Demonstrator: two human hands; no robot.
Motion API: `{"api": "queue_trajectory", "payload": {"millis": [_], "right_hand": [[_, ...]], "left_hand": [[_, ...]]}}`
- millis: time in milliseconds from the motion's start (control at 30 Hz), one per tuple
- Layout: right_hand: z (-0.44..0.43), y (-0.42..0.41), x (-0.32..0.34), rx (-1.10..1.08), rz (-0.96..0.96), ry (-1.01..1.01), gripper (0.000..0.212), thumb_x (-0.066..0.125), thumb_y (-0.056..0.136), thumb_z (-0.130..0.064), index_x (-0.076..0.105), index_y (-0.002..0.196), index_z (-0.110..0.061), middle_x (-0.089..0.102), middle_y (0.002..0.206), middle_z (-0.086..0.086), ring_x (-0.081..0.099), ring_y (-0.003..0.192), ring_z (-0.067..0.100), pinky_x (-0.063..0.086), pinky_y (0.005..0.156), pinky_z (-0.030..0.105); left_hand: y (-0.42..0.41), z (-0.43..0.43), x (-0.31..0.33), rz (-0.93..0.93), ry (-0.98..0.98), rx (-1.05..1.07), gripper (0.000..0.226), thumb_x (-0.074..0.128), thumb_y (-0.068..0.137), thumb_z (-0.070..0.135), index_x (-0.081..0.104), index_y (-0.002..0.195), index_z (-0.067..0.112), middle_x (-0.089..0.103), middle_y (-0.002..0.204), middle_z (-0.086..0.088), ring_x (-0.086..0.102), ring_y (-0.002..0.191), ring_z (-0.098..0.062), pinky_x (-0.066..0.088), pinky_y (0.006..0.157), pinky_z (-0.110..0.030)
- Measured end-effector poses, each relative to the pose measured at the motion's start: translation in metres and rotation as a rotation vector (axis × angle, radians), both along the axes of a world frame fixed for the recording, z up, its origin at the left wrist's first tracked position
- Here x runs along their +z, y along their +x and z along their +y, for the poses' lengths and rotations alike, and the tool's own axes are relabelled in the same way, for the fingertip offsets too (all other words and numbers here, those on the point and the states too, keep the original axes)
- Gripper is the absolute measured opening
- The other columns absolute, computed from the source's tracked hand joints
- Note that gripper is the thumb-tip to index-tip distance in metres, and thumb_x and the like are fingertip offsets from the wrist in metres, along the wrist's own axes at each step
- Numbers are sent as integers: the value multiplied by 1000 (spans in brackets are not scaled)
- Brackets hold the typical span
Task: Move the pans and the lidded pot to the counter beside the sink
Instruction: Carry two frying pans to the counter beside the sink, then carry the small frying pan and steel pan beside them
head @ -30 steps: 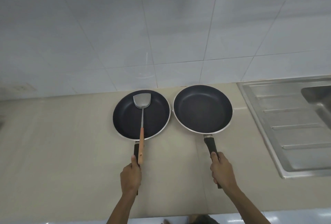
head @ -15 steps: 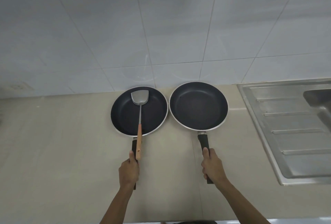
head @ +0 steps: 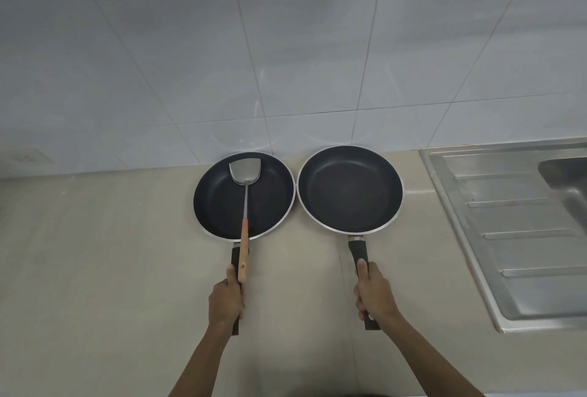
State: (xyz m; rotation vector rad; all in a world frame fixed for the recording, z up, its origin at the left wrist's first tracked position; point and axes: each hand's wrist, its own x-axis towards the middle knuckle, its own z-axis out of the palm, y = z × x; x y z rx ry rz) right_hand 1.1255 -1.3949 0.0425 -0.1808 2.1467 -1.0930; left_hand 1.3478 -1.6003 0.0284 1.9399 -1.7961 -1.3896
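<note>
Two dark non-stick frying pans sit side by side on the beige counter (head: 95,269), close to the tiled wall. The left pan (head: 219,203) carries a steel spatula (head: 244,187) with a wooden grip lying across it. My left hand (head: 226,300) is wrapped around the left pan's black handle, the spatula's grip end resting beside my thumb. My right hand (head: 374,296) grips the black handle of the right pan (head: 349,188), which is empty. The two rims almost touch. No lidded pot is in view.
A stainless steel sink (head: 514,238) with a ribbed draining board lies to the right of the pans, its basin at the frame's right edge. A white tiled wall (head: 286,47) rises directly behind the pans. A wall socket (head: 25,157) sits low on the left.
Both pans have slid a little farther back toward the wall, and the hands have stayed closed on the handles.
</note>
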Motion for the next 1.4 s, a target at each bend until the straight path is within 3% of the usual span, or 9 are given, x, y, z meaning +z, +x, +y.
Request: {"api": "queue_trajectory", "payload": {"millis": [333, 533, 900, 1000, 1100, 1167, 1300, 1400], "right_hand": [[-5, 0, 7, -1, 24, 40, 46, 30, 109, -44, 51, 93, -6, 56, 68, 13, 47, 38, 18, 43, 35, 26], [0, 7, 19, 5, 45, 85, 44, 37, 107, -45, 52, 90, -7, 63, 70, 10, 54, 39, 21, 43, 37, 25], [55, 64, 16, -55, 87, 55, 51, 49, 105, -44, 59, 98, 6, 64, 67, 11, 55, 44, 20, 50, 42, 29], [71, 75, 16, -30, 102, 42, 49, 49, 105, -45, 57, 101, 3, 67, 66, 13, 54, 39, 15, 48, 38, 27], [92, 88, 17, 73, 136, 71, 34, 50, 105, -39, 57, 107, -6, 72, 71, 16, 59, 41, 16, 51, 41, 30], [110, 101, 13, 262, 283, 163, 26, 48, 106, -32, 57, 111, -8, 76, 81, 16, 69, 63, 28, 58, 59, 39], [171, 140, 0, 573, 548, 290, 36, 43, 105, -34, 53, 133, -14, 71, 119, 11, 65, 108, 31, 53, 86, 40], [244, 156, -8, 626, 724, 344, 46, 56, 101, -32, 58, 140, -8, 67, 132, 14, 63, 119, 36, 52, 98, 45]], "left_hand": [[12, -8, 12, 140, 192, -50, 72, 25, 104, 60, 59, 68, 7, 58, 48, -5, 50, 38, -18, 38, 37, -27], [38, 5, 12, 248, 237, -52, 73, 40, 98, 66, 66, 69, 4, 67, 56, -12, 63, 49, -25, 56, 57, -36], [84, 67, 12, 289, 65, -111, 67, 40, 99, 61, 62, 68, 6, 64, 53, -11, 59, 40, -16, 49, 40, -24], [90, 79, 15, 285, 86, -102, 60, 43, 102, 57, 63, 73, 8, 63, 56, -8, 58, 45, -20, 51, 42, -30], [97, 104, 17, 101, -89, -319, 50, 45, 104, 48, 58, 74, 10, 67, 62, -4, 65, 56, -23, 58, 62, -41], [98, 129, 17, -50, -246, -522, 42, 45, 103, 46, 53, 76, 15, 66, 70, -4, 66, 69, -27, 56, 70, -43], [79, 204, 14, -141, -525, -868, 25, 54, 102, 34, 66, 96, 13, 68, 93, -5, 66, 87, -27, 54, 76, -41], [55, 272, 12, -113, -750, -1079, 36, 59, 99, 40, 73, 113, 10, 74, 113, -9, 70, 102, -29, 56, 90, -42]]}}
